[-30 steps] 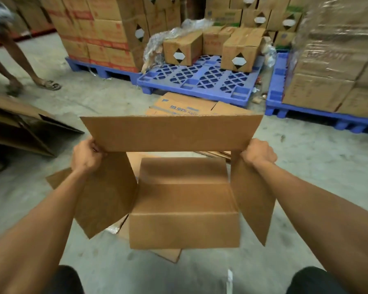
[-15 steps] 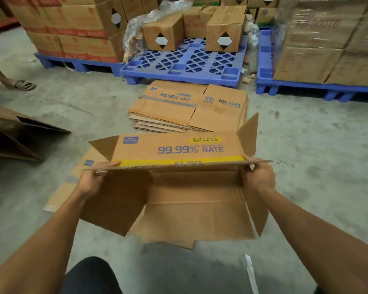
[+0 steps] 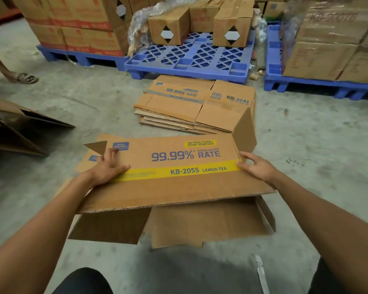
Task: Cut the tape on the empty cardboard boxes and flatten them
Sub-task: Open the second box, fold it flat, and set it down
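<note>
A cardboard box (image 3: 174, 166) printed "99.99% RATE" and "KB-2055 LEMON TEA" is held low over the concrete floor (image 3: 306, 149), its printed panel turned up and nearly flat. The left hand (image 3: 108, 166) is laid on the panel's left part with the fingers spread and straight, pressing down near a small blue label. The right hand (image 3: 256, 166) is set on the panel's right edge, at the end of the yellow band, with the fingers extended and lightly bent over the edge; whether the thumb is curled under cannot be told. One end flap (image 3: 244, 132) is raised at the far right corner, and plain brown flaps (image 3: 200, 225) are hung open beneath the near edge. More flat cardboard is seen under the box on the left. Just beyond, a stack of flattened boxes (image 3: 196, 105) marked "KB-2041" is laid on the floor before a blue pallet (image 3: 189, 58) on which closed boxes (image 3: 168, 28) are stood. Opened cardboard (image 3: 19, 128) is seen at the left edge, and a sandalled foot (image 3: 23, 78) is placed further back.
</note>
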